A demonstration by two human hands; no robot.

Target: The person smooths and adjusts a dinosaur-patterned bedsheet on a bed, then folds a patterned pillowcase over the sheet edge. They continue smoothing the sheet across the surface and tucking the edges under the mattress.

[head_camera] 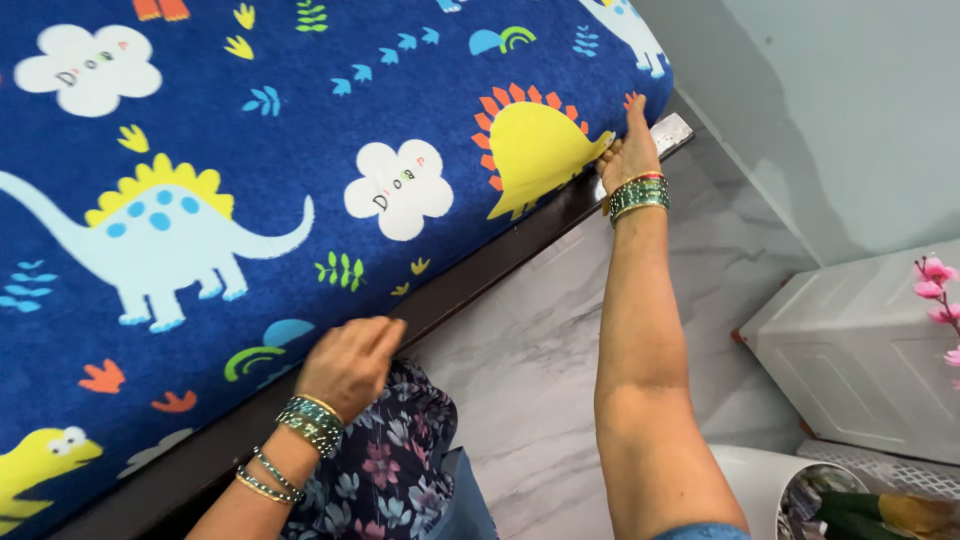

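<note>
A dark blue bedsheet (300, 150) printed with dinosaurs, clouds and leaves covers a mattress on a dark wooden bed frame (480, 270). My left hand (350, 362) presses its fingers into the sheet's lower edge where it meets the frame. My right hand (628, 150), arm stretched out, grips the sheet's edge near the mattress corner, fingers tucked under the fabric. Both wrists wear green and gold bangles. The fingertips of both hands are hidden by the sheet.
A grey marble floor (540, 370) runs beside the bed. A white plastic cabinet (860, 350) stands at right with pink flowers (940, 290) in front. A white bin (770, 485) sits at bottom right. A pale wall (830, 100) rises behind.
</note>
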